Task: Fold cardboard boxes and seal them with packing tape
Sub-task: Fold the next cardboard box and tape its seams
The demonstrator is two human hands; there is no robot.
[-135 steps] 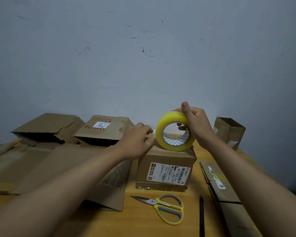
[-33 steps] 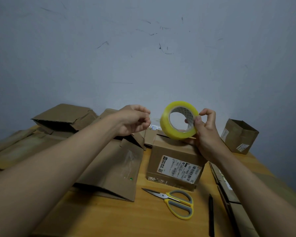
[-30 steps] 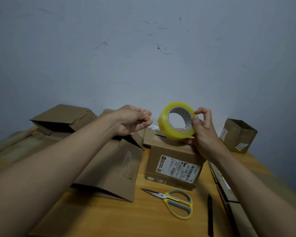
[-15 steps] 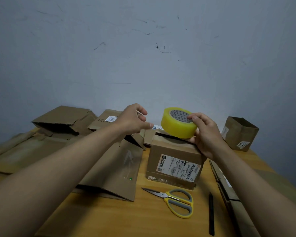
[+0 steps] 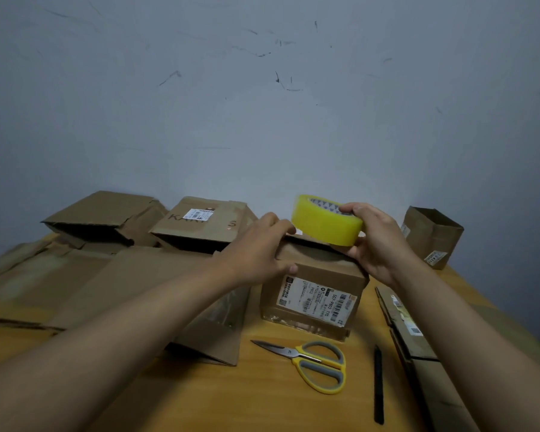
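Head view: your two hands meet over the closed cardboard box (image 5: 315,294) on the wooden table (image 5: 231,400).
Right hand (image 5: 376,241): your fingers curl round the yellow tape roll (image 5: 325,224), held tilted just above the box top.
Left hand (image 5: 259,247): fingers together, resting on the box's top left edge.
Small open box (image 5: 430,236): upright at far right; its inside is hidden.
Flattened boxes (image 5: 106,275): spread at left.
Scissors (image 5: 312,363): in front of the box, beside a black pen (image 5: 378,385).
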